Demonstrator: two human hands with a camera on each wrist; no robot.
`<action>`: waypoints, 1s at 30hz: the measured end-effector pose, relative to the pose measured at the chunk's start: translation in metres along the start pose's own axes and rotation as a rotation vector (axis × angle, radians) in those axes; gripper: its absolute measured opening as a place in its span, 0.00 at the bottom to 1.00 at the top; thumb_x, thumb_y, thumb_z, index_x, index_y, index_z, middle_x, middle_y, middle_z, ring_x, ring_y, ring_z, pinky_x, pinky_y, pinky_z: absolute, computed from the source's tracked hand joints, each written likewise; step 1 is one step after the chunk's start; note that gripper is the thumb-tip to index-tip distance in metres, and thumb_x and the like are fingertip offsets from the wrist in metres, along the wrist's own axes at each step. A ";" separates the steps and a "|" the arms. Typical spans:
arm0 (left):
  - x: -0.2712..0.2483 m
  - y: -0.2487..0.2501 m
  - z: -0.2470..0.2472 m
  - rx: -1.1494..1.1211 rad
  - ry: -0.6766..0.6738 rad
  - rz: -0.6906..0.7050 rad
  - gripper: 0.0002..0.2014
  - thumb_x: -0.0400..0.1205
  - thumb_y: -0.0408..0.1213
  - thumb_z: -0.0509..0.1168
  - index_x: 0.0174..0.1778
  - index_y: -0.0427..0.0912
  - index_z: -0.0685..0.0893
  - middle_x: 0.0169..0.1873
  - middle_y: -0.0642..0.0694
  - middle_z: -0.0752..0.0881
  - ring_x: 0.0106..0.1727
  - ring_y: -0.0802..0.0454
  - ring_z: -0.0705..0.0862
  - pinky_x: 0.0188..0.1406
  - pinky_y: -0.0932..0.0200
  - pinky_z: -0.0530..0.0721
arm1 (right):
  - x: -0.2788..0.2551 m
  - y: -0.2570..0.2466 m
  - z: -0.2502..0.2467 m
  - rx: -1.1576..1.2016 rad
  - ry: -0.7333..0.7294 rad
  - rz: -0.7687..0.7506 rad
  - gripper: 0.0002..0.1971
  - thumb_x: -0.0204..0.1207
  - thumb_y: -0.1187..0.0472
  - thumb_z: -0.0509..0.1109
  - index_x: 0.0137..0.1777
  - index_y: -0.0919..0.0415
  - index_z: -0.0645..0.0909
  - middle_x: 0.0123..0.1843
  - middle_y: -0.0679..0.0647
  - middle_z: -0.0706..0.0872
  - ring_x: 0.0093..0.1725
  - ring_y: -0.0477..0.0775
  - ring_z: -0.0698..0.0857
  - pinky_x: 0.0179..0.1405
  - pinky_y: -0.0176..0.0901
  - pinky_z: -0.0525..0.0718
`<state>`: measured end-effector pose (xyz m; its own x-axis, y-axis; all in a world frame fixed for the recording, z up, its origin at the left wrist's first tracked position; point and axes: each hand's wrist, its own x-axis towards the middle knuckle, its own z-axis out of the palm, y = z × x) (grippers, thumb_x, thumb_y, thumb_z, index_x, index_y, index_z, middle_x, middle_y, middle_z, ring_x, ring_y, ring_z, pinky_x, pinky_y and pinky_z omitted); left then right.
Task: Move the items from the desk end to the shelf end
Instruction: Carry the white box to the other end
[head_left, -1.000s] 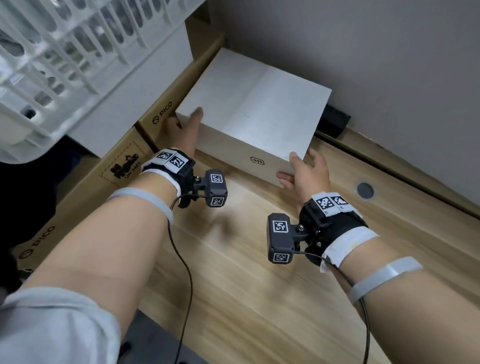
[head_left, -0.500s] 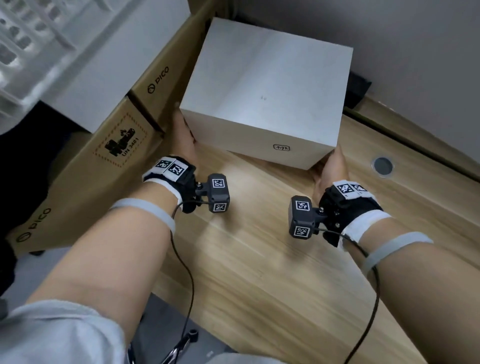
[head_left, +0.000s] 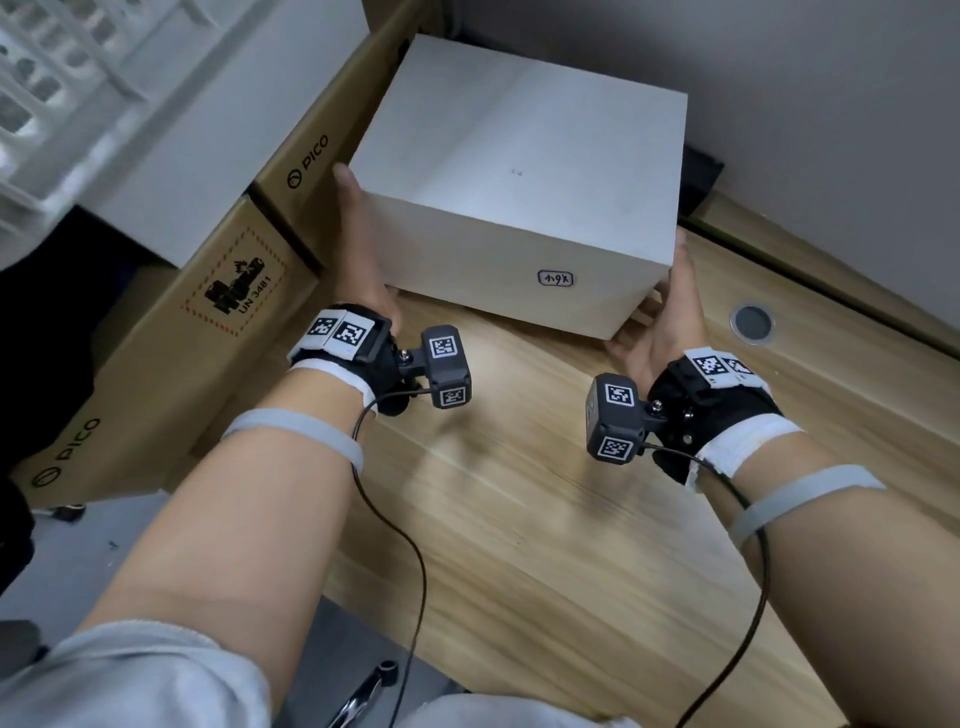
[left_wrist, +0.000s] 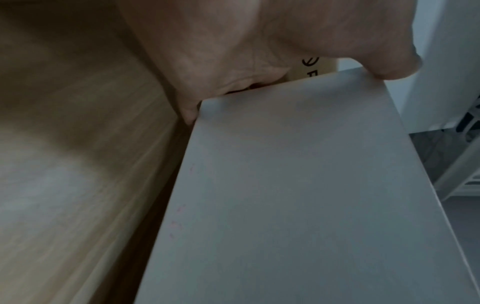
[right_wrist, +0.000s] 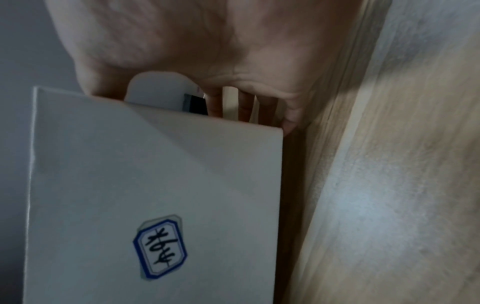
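Note:
A white cardboard box (head_left: 519, 156) with a small handwritten sticker (head_left: 556, 278) on its front hangs tilted just above the wooden desk (head_left: 519, 519), near the wall. My left hand (head_left: 358, 260) grips its left side, thumb up along the edge and fingers tucked beneath. On the opposite side my right hand (head_left: 670, 317) holds it, fingers reaching under the bottom corner. The left wrist view shows the box (left_wrist: 285, 185) against my palm (left_wrist: 233, 51). In the right wrist view the sticker (right_wrist: 159, 246) and the fingers (right_wrist: 244, 109) behind the box edge show.
Brown PICO cartons (head_left: 234, 291) stand along the desk's left side, close to my left hand. A white lattice crate (head_left: 52, 93) sits above them. A grey wall (head_left: 779, 78) is behind, a black object (head_left: 701, 171) behind the box, and a round cable grommet (head_left: 750, 322) at right.
The box was resting on the desk with my hands at its front corners. Both hands slid to its sides and underneath, and the box has come up off the desk toward me.

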<state>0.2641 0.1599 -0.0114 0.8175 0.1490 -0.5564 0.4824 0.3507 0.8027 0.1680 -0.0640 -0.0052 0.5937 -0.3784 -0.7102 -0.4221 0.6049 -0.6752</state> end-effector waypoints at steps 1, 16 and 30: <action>0.001 0.003 0.001 0.009 0.014 -0.001 0.39 0.77 0.72 0.60 0.80 0.55 0.68 0.75 0.50 0.77 0.77 0.49 0.74 0.81 0.39 0.67 | -0.001 -0.001 0.000 0.007 -0.006 0.004 0.30 0.69 0.27 0.68 0.59 0.49 0.83 0.57 0.52 0.88 0.61 0.57 0.87 0.65 0.60 0.84; -0.020 -0.001 -0.024 0.073 -0.057 -0.091 0.36 0.62 0.72 0.70 0.62 0.55 0.83 0.58 0.48 0.90 0.61 0.47 0.87 0.66 0.39 0.82 | -0.032 -0.007 -0.012 0.116 -0.108 0.022 0.32 0.70 0.32 0.72 0.69 0.51 0.81 0.60 0.53 0.85 0.56 0.58 0.88 0.41 0.59 0.88; -0.148 -0.051 0.040 0.113 -0.368 -0.218 0.33 0.67 0.67 0.68 0.61 0.49 0.85 0.54 0.44 0.91 0.59 0.39 0.90 0.67 0.35 0.79 | -0.138 -0.036 -0.160 0.087 0.056 -0.039 0.29 0.70 0.36 0.72 0.69 0.47 0.79 0.67 0.53 0.80 0.61 0.57 0.81 0.39 0.52 0.87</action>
<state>0.1314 0.0831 0.0387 0.7409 -0.2633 -0.6179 0.6703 0.2315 0.7051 -0.0083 -0.1452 0.0850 0.5679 -0.4399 -0.6957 -0.3373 0.6466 -0.6842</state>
